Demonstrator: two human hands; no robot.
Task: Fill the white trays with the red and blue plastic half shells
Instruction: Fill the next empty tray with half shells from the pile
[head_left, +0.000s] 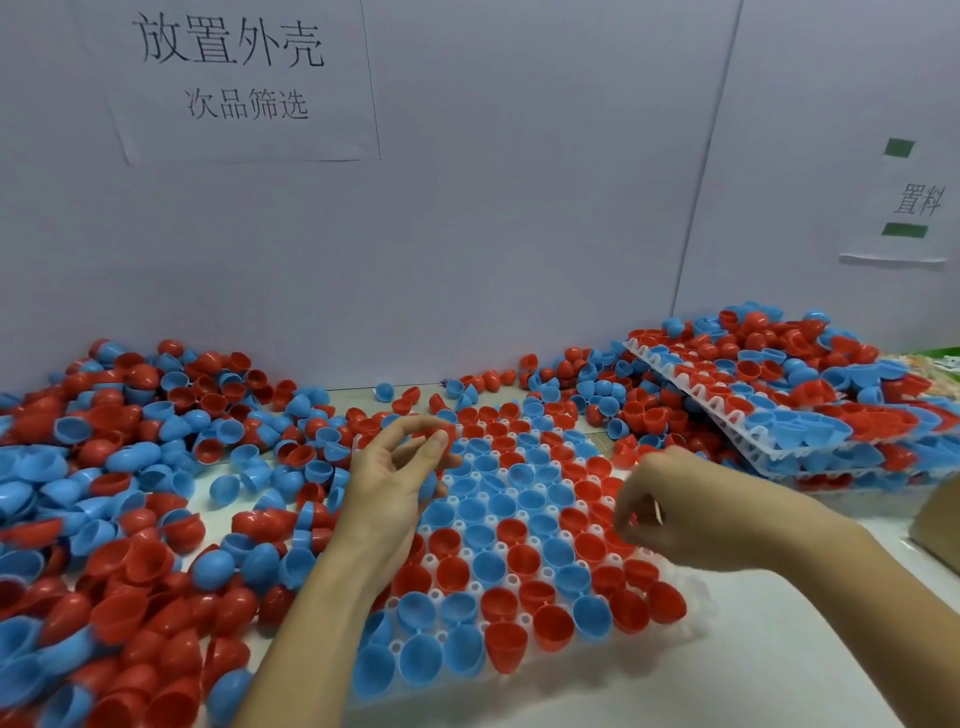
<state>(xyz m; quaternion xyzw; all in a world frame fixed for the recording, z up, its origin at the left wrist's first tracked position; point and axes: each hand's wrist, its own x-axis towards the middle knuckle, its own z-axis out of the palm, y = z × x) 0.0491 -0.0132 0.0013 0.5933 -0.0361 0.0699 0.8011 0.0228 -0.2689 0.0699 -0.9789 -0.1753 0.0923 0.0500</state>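
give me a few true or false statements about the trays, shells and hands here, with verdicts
1. The white tray in front of the person is nearly full of red and blue shells. True.
2. The filled trays are stacked on the person's left. False: they lie stacked on the right.
3. The left hand lies flat on the table. False: it is raised over the tray, with shells at its fingertips.
4. Loose shells are heaped on the left. True.
5. The shells in the tray sit open side down. False: open side up.
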